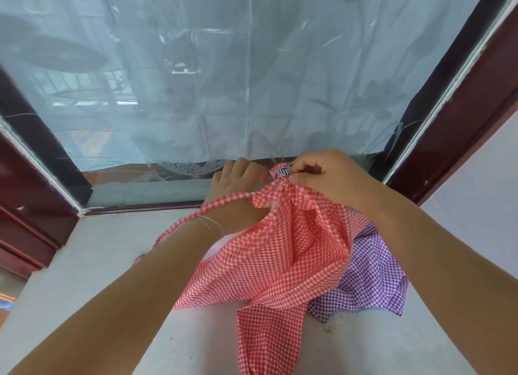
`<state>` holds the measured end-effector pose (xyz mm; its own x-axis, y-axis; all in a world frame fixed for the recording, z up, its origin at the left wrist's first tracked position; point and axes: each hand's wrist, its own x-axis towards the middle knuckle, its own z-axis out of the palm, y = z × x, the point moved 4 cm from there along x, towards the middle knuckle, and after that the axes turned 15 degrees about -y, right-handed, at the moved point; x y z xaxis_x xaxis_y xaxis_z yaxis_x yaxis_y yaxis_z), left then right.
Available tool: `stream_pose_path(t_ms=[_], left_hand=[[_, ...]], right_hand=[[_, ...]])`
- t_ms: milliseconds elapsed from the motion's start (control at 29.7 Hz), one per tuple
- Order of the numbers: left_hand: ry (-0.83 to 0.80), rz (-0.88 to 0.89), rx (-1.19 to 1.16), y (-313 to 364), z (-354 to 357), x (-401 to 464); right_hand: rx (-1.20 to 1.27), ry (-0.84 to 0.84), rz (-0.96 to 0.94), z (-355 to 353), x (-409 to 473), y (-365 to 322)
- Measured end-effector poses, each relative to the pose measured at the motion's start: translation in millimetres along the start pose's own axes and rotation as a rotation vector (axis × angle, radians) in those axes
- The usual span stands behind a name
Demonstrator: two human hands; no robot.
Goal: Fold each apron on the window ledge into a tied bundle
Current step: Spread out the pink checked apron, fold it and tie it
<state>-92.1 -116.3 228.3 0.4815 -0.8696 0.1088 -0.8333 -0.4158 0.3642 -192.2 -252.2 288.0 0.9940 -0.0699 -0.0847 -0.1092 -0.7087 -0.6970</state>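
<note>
Two aprons: red apron [269, 262] pinched by right fingers [301, 178], purple apron [370, 285] beneath.

Red gingham apron [269, 251] bunched up, pinched at the top by right hand [328, 175]. Left hand [235, 181] behind it, strap [196, 214] across the wrist. Purple apron [370, 285] underneath on ledge [92, 265].

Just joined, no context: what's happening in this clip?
A person is working on a red-and-white checked cloth apron on the pale stone window ledge. The right hand pinches its gathered top near the window glass; the left hand is behind it, with a red checked strap draped over that wrist. It is not yet folded. A purple checked apron lies crumpled underneath.
</note>
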Motion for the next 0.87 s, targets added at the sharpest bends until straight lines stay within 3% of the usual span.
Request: stream_pose_path(t_ms=[67,134,336,471,504,571,672,773,874], left_hand=[[0.146,-0.025,0.089,10,-2,-5],[0.191,-0.046,0.095,18,-2,-10],[0.005,-0.076,-0.166,13,-5,-6],[-0.200,-0.028,-0.622,2,-1,-6],[-0.258,-0.056,-0.653,0,4,-8],[-0.324,-0.096,-0.503,-7,14,-7],[-0.347,-0.095,-0.390,-8,18,-2],[-0.299,-0.046,-0.489,-6,7,-2],[-0.335,0.007,-0.760,-7,4,-3]], right_hand=[[0.019,0.005,0.011,2,3,-3],[0.032,0.002,0.018,4,4,-6],[0.081,-0.025,0.033,4,1,-7],[0.084,-0.069,0.012,0,0,-12],[0.077,-0.080,0.017,0,1,-12],[0.065,-0.099,0.026,0,2,-14],[0.042,-0.120,0.044,0,4,-16],[0.028,-0.128,0.049,-2,6,-14],[0.036,-0.126,0.072,-4,7,-10]])
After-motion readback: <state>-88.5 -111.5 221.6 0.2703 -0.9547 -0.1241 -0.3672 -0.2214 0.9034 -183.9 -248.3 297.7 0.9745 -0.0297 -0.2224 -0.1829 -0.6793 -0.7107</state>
